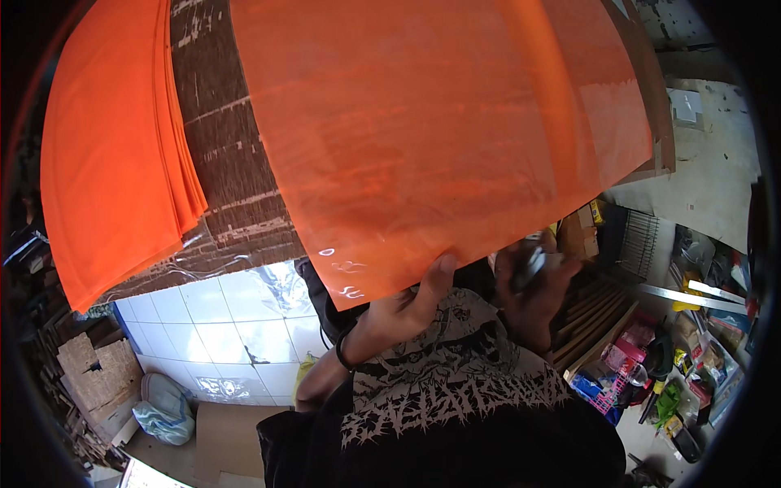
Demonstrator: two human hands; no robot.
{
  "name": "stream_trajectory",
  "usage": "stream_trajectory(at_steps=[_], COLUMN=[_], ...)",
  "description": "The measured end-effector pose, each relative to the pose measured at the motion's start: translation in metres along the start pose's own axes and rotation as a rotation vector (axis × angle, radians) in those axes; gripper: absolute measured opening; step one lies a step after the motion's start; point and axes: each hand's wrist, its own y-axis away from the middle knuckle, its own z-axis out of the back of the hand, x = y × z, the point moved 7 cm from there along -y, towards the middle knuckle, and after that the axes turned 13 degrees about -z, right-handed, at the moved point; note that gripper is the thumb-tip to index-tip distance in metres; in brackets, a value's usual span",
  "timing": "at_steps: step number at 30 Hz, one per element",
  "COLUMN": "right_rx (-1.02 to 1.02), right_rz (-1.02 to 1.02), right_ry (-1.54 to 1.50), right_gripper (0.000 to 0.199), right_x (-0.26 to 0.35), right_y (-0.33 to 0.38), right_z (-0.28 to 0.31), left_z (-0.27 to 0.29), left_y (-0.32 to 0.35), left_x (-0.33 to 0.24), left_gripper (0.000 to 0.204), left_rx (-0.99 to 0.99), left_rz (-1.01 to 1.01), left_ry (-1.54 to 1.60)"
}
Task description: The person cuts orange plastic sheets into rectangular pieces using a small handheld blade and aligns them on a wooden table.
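A large glossy orange sheet (439, 130) fills the upper middle of the view, lifted off the work surface. My left hand (411, 305) grips its near edge, thumb on top. My right hand (533, 297) is just right of it, below the sheet's edge, closed around a small grey tool (530, 264) that looks like a cutter; its blade is hidden. A stack of several matching orange sheets (114, 154) lies to the left on a dark brown worktop (228, 138).
White tiles (220, 333) face the bench below the stack. Cardboard pieces (98, 374) and a pale bag (163, 411) sit lower left. Wooden strips (598, 317), a wire rack (639, 240) and a cluttered heap of tools and packets (667, 374) are at right.
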Motion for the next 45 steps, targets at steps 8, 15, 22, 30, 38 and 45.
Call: stream_trajectory(at_steps=[8,15,22,30,38,45], right_rx=[-0.568,-0.615,-0.774,-0.484,0.136,0.491], right_rz=[0.516,0.492,0.692,1.098,1.015,0.526], right_ry=[0.236,0.446,0.904,0.901,0.663,0.410], right_gripper=[0.028,0.024,0.033,0.039,0.038,0.031], right_x=[0.127,0.202,0.270,0.321,0.411,0.430], right_y=[-0.025,-0.049,-0.088,-0.105,-0.123,-0.192], right_z=[0.037,0.069,0.099,-0.021,-0.094,-0.118], left_z=[-0.028,0.030,0.079,-0.009,-0.058,-0.071], left_y=[0.024,0.033,0.023,0.024,-0.020,0.013], left_x=[-0.020,-0.005,-0.030,0.000,0.009,-0.004], left_gripper=[0.036,0.090,0.032,0.038,0.039,0.031], left_rx=[0.595,0.436,0.148,0.149,0.507,0.741], left_rz=[-0.493,0.157,0.075,0.365,0.189,-0.526], left_ry=[-1.089,0.305,-0.508,-0.045,0.054,-0.777])
